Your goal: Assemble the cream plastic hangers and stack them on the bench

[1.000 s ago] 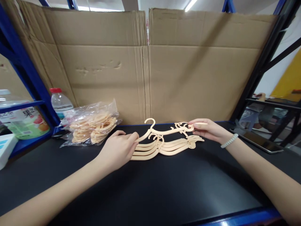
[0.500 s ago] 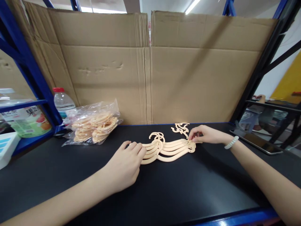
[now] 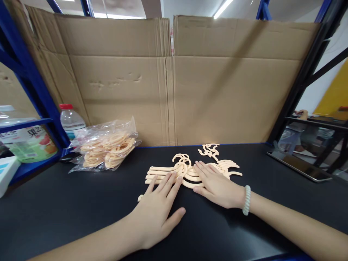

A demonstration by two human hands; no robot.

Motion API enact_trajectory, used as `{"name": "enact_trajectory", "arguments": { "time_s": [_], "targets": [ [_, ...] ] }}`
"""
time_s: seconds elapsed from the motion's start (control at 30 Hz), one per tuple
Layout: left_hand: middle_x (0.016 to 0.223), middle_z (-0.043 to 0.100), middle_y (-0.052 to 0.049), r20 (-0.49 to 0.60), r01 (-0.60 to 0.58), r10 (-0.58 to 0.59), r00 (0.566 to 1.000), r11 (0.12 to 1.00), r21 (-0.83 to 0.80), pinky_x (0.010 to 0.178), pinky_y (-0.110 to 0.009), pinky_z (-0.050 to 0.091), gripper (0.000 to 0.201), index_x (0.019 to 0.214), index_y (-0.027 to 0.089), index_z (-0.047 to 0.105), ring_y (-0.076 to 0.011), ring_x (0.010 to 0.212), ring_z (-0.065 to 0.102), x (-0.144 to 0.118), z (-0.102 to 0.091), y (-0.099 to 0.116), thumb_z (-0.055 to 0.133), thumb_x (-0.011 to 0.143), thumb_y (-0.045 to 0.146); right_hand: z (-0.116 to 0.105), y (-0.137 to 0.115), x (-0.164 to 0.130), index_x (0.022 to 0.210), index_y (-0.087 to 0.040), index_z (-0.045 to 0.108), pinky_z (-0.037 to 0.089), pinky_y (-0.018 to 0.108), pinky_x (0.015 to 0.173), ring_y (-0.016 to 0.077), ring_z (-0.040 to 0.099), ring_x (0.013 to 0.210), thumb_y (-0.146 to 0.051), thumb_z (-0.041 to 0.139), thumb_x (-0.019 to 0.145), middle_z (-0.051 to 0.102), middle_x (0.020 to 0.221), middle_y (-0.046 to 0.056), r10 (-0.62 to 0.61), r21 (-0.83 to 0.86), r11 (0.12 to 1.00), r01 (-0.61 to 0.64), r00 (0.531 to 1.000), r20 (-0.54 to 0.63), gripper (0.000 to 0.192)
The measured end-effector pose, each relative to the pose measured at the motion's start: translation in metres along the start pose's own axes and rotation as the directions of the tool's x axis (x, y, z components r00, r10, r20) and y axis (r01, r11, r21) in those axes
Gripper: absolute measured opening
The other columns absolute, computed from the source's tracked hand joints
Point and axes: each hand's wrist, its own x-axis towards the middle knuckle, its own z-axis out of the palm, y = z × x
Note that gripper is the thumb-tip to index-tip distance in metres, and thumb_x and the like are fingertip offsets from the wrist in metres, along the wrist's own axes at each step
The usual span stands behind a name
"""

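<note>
A flat stack of several cream plastic hangers (image 3: 187, 169) lies on the black tabletop (image 3: 81, 203) near the middle. My left hand (image 3: 159, 212) lies flat, palm down, with its fingertips on the stack's left arms. My right hand (image 3: 216, 185), with a pale bead bracelet at the wrist, also lies flat with its fingers spread over the stack's right half. Neither hand grips anything. A small cream cut-out piece (image 3: 208, 150) lies just behind the stack.
A clear bag of cream rings (image 3: 104, 146) sits at the left, with a red-capped water bottle (image 3: 69, 119) behind it. A cardboard wall (image 3: 174, 83) closes the back. Blue shelf posts (image 3: 29, 79) stand at the left; a tablet (image 3: 300, 165) lies at the right.
Both hands let go of the top hanger, now laid on the stack, and came down flat on the pile. The stack's ends look slightly fanned.
</note>
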Motion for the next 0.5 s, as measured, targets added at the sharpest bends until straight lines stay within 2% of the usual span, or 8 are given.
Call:
{"name": "enact_trajectory", "arguments": {
  "time_s": [0.17,0.5],
  "targets": [
    [0.156,0.014,-0.006,0.0,0.004,-0.004,1.0,1.0,-0.024,0.112,-0.058,0.014,0.063,0.149,0.028,0.008,-0.029,0.143,0.013,0.012,-0.003,-0.011,0.024,0.096,0.055,0.002,0.012,0.008,0.147,-0.003,0.022,0.017,0.049,0.115,0.0298,0.015,0.142,-0.056,0.023,0.095,0.019,0.152,0.017,0.025,-0.03,0.999,-0.026,0.998,-0.052,0.074],
    [0.155,0.016,-0.007,0.023,0.012,-0.011,1.0,0.997,-0.072,0.111,-0.062,0.009,0.066,0.149,0.026,0.013,-0.0297,0.142,0.016,0.031,-0.006,-0.023,0.024,0.093,0.059,0.004,0.024,0.023,0.146,-0.003,0.025,0.018,0.049,0.114,0.0302,0.019,0.141,-0.057,0.023,0.095,0.023,0.151,0.019,0.033,-0.049,0.998,-0.037,0.996,-0.081,0.075]
  ]
}}
